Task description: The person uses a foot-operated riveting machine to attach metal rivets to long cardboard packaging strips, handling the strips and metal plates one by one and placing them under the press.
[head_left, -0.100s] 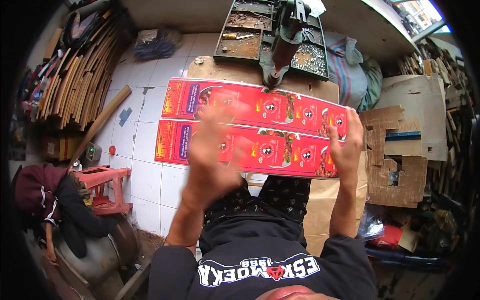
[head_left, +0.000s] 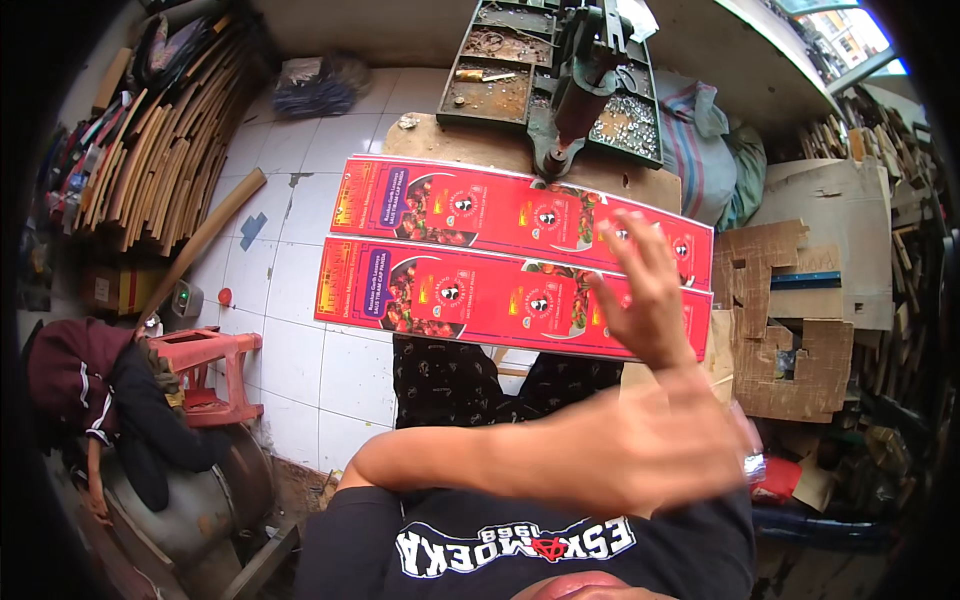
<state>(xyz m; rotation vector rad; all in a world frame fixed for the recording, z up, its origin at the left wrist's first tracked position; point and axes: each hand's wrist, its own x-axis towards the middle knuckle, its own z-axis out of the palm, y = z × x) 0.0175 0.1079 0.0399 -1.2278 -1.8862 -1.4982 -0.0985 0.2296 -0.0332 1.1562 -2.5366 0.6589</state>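
Lying side by side: two red printed sheets [head_left: 520, 255]

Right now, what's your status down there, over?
Right hand flat on the red printed sheets, fingers spread. Left hand blurred near the camera, grip unclear. Metal press beyond the sheets, nothing lying on them.

Your printed card sheets [head_left: 500, 265] look glossy and smooth; the press [head_left: 580, 90] is dull, grimy metal; the floor [head_left: 300, 330] is glazed tile.
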